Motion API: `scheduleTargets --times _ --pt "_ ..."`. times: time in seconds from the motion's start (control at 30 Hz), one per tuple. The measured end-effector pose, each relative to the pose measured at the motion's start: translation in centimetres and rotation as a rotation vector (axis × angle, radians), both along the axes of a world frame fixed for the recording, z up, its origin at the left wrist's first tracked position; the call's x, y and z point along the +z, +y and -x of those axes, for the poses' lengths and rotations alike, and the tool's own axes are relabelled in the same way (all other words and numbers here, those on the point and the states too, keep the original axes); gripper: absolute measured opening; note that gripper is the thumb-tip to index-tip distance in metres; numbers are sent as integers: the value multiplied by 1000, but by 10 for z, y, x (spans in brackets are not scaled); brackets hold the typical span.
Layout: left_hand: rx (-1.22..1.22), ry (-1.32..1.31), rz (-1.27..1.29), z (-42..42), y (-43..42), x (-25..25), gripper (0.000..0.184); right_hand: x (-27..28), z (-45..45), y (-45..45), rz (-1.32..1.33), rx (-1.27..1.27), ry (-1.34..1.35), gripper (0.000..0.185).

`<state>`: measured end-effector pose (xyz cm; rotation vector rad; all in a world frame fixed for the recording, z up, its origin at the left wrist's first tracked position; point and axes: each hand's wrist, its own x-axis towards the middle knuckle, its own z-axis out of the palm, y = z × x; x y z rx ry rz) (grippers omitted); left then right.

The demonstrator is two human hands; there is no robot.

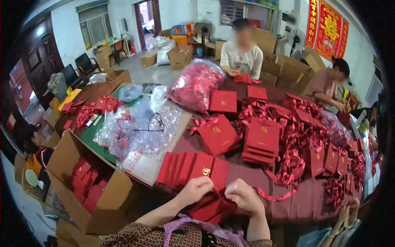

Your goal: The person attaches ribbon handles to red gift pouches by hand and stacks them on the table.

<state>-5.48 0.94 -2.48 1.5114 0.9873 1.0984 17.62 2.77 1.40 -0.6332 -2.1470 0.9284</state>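
Right in front of my body is a red paper gift bag (pixel 204 209). My left hand (pixel 196 191) is closed, its fingers pinched at the upper left of the bag. At the upper right, my right hand (pixel 244 196) is closed on the bag too, with dark red material stretching between both hands. Whether that material is ribbon or the bag's edge I cannot tell. Just beyond my hands, a row of overlapping red gift bags (pixel 176 165) lies on the table, the front one with a gold emblem.
An open cardboard box (pixel 108 202) with red bags inside stands to the left. Clear plastic wrapping (pixel 142 123) and a stuffed plastic sack (pixel 196 84) lie farther back. Stacked bags (pixel 261 138) and tangled ribbons (pixel 290 162) spread to the right. Other people work around the table.
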Motion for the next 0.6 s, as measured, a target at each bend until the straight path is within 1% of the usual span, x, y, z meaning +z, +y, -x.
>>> scheduleTargets --times 0.03,0.07,0.1,0.2,0.23,0.27,0.3,0.37,0.4,0.47,0.5,0.57,0.6 --pt "39 -192 138 10 6 0 14 -1 -1 0 -8 32 29 14" --pt "114 -271 157 19 9 0 16 -1 0 0 -21 36 33 14" --pt "171 -307 156 25 12 2 16 -1 0 -3 7 3 35 14" --pt "239 -290 158 36 17 -3 17 8 2 -8 41 -72 -14 16" --pt "288 -206 123 36 16 -1 17 9 2 -9 46 -104 -38 17" --pt "334 -120 89 34 17 3 17 10 3 -7 -16 -111 -58 17" --pt "404 -3 -29 30 15 8 12 10 4 -6 -48 -119 -68 16" --pt "539 187 -219 26 11 15 16 7 5 -8 -63 -197 -37 15" --pt "553 218 -272 26 8 17 19 4 5 -7 -101 -224 -71 12" --pt "479 276 -281 27 1 24 15 2 5 -6 -76 -257 -75 11" --pt "394 291 -394 27 1 23 9 2 5 -6 -73 -266 -38 12" --pt "175 335 -371 24 -5 29 5 0 6 -3 -125 -272 -42 14" --pt "103 350 -403 19 -6 28 6 3 5 -2 -126 -255 -42 16"
